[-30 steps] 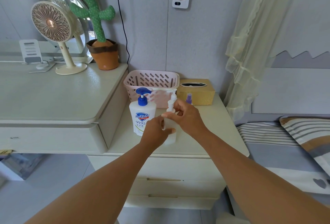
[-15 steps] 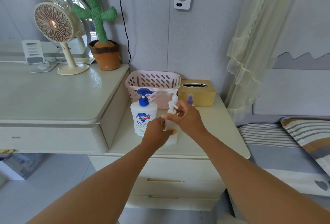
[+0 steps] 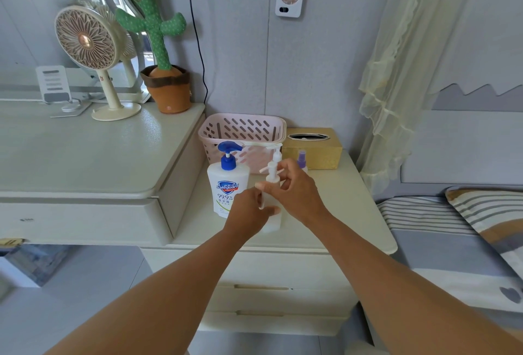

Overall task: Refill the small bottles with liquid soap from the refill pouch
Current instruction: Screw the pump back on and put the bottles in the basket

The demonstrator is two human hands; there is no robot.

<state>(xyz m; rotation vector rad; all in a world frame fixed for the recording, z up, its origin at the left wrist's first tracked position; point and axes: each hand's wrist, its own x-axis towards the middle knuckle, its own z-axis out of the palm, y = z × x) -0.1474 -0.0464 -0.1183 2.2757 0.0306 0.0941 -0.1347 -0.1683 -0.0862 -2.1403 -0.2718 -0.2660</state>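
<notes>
Left hand (image 3: pixel 249 210): wrapped around the body of the small clear bottle (image 3: pixel 270 213), holding it upright on the table (image 3: pixel 339 213).
Right hand (image 3: pixel 294 190): fingers pinched at the neck of the same bottle, just under its white pump head (image 3: pixel 271 170); the grip looks like a twisting hold on the collar.
Small clear bottle: stands near the front middle of the table, just beside the big soap bottle; whether it holds any soap cannot be told.
Step in hand: judged to be unscrewing the pump so the bottle can be filled; the pump is on, so nothing has been poured.
Next move: likely turning the collar while the left hand keeps the body from spinning, then lifting the pump and its tube straight out and setting it aside.
Soap source: no pouch is in view; the only supply seen is the white Safeguard bottle (image 3: pixel 227 185) with a blue pump, left of the hands.
Other bottles: a second white pump top (image 3: pixel 276 153) rises behind the hands, and a small purple spray bottle (image 3: pixel 302 158) is right of it, partly hidden.
Behind: a pink basket (image 3: pixel 243 131) and a gold tissue box (image 3: pixel 312 148) against the wall.
In the way: the Safeguard bottle is close to the left hand and could be knocked; the table's right side is bare for the pump.
</notes>
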